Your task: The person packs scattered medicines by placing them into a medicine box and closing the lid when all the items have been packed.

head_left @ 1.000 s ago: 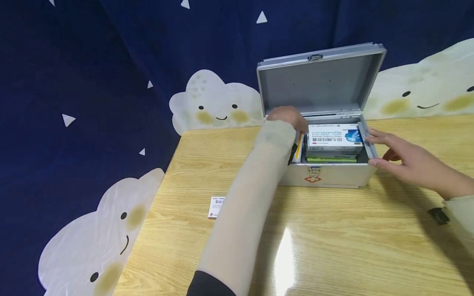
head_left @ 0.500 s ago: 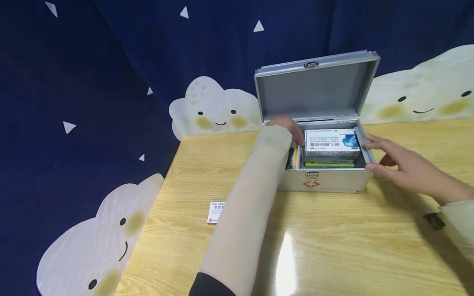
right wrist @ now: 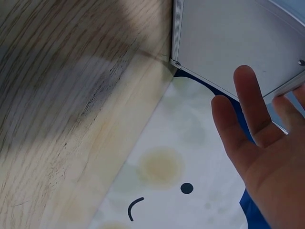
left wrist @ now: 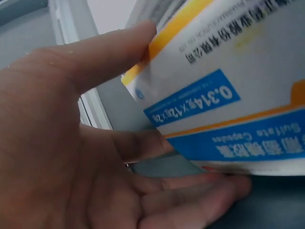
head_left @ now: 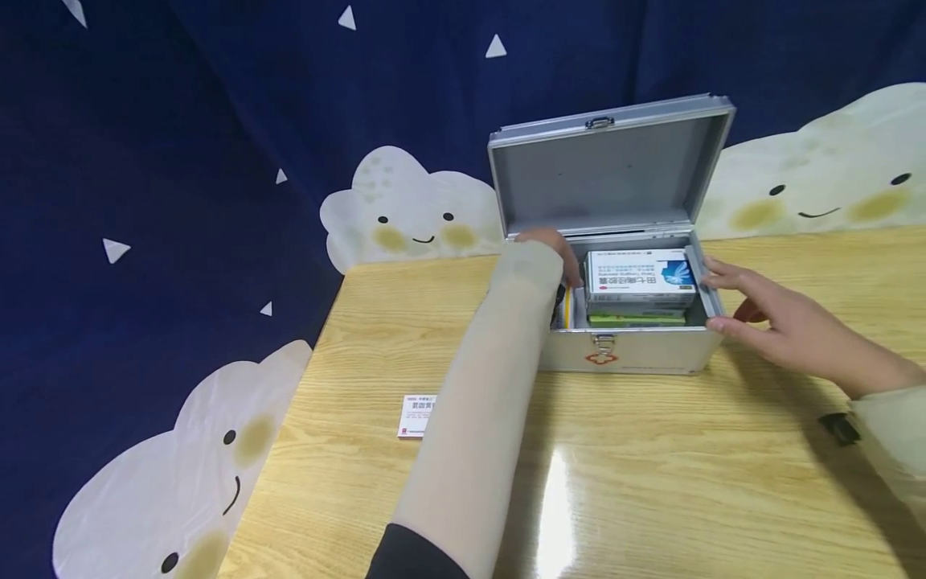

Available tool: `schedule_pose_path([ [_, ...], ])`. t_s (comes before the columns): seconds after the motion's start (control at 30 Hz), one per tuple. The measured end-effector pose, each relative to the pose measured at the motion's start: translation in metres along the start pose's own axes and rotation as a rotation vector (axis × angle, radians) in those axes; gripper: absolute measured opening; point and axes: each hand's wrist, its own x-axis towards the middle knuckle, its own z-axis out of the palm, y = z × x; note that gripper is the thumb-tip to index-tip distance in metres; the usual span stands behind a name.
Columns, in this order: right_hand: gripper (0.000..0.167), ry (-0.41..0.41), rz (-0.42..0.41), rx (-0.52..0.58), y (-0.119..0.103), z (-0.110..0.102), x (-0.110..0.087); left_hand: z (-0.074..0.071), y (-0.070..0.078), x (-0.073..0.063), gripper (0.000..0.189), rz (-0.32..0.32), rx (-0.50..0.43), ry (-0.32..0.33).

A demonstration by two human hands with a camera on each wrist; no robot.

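An open silver first-aid case [head_left: 651, 354] with a red cross emblem stands on the table, its lid tilted back. My left hand [head_left: 546, 241] is inside the case's left part, mostly hidden by its sleeve in the head view. In the left wrist view it grips a white medicine box [left wrist: 209, 95] with blue and yellow bands, thumb on one edge and fingers along the other. Another white medicine box [head_left: 637, 272] lies on a stack of boxes in the case's right part. My right hand [head_left: 774, 318] touches the right rim, fingers mostly extended.
A small white medicine box [head_left: 415, 416] lies on the wooden table [head_left: 362, 346], partly covered by the left forearm. Behind the table hangs a dark blue curtain [head_left: 217, 121] with cloud faces and white triangles.
The left hand has sunk slightly lower at the left side of the case with the medicine box. My right hand stays at the right rim. The head view has shifted a little.
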Motion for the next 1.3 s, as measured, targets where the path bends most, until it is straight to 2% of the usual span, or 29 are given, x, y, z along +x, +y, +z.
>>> schedule_pose_path([
  [0.2, 0.069, -0.028, 0.029, -0.011, 0.0, 0.001, 0.0, 0.006, 0.005, 0.006, 0.03, -0.008, 0.131, 0.042],
  [0.37, 0.071, -0.017, 0.022, -0.005, 0.002, 0.001, 0.0, 0.007, 0.006, 0.01, 0.037, -0.008, 0.197, 0.028],
  [0.6, 0.068, -0.031, 0.029, 0.006, 0.001, 0.0, 0.0, 0.005, 0.007, 0.01, 0.036, -0.051, 0.146, -0.025],
  [0.73, 0.071, -0.028, 0.035, 0.006, 0.001, 0.0, -0.001, 0.004, 0.004, 0.01, 0.036, -0.036, 0.155, -0.043],
  [0.83, 0.072, -0.019, 0.027, 0.01, 0.0, 0.0, 0.0, 0.003, 0.002, 0.011, 0.039, -0.043, 0.148, -0.038],
  [1.0, 0.067, -0.022, 0.026, 0.003, -0.001, 0.001, 0.0, 0.005, 0.003, 0.016, 0.044, -0.094, 0.152, -0.042],
  [1.3, 0.068, -0.018, 0.025, 0.008, 0.002, 0.0, 0.0, 0.009, 0.006, 0.019, 0.043, -0.114, 0.149, -0.017],
])
